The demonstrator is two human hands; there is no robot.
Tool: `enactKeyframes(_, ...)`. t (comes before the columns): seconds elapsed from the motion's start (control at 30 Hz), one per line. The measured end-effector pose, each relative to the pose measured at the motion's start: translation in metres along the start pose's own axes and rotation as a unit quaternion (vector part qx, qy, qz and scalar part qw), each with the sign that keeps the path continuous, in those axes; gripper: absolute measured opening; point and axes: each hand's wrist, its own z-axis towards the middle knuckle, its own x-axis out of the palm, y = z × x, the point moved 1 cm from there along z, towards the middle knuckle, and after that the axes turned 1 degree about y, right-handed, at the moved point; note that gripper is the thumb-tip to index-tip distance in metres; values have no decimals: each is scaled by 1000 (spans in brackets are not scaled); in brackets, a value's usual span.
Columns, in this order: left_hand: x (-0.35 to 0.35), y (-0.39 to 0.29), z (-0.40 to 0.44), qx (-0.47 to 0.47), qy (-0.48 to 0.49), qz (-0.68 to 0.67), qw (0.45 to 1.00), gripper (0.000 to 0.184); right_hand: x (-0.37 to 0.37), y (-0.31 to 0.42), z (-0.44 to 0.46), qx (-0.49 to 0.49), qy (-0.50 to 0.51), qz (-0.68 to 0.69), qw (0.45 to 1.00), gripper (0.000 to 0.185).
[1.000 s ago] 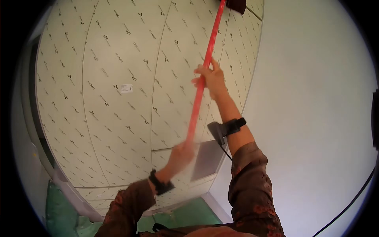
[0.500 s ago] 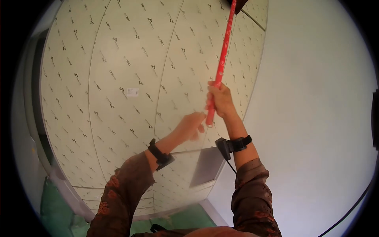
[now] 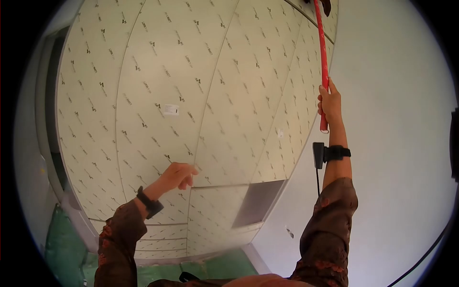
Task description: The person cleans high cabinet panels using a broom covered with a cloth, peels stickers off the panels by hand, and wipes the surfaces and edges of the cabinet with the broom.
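A red pole (image 3: 323, 52) with pale markings runs upward from my right hand (image 3: 330, 101), whose fingers are wrapped round it close to its lower end. At the pole's top is a dark brown part (image 3: 326, 7), mostly cut off by the frame edge, so its kind does not show. My left hand (image 3: 177, 176) is in front of the film-covered cabinet panels (image 3: 158, 86), holding nothing, its fingers loosely bent and partly apart. Whether it touches a panel I cannot tell. Each wrist carries a black strap with a small device.
A pale wall (image 3: 392, 124) rises to the right of the panels. Low in the cabinetry is a greyish recess (image 3: 258, 203). Green sheeting (image 3: 64, 244) lies on the floor. A black cable (image 3: 423, 256) crosses the lower right. White labels (image 3: 171, 110) stick to the panels.
My right hand has moved right and up with the pole, which now leans the other way. My left hand has come off to the left and down, away from the pole's lower end.
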Motion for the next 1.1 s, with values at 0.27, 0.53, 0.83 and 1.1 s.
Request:
enactKeyframes(0.27,-63,22,-63,-66,-55,3,996,38,36,24,-49,5,24,35,999,53)
enactKeyframes(0.53,-114,29,-109,-89,-89,31,992,38,89,80,-11,-26,12,33,999,51)
enactKeyframes(0.83,-130,60,-117,-89,-129,8,988,29,102,119,60,-74,21,-3,997,40)
enactKeyframes(1.1,-113,76,-66,-85,-145,89,982,34,93,100,114,-98,7,14,995,17)
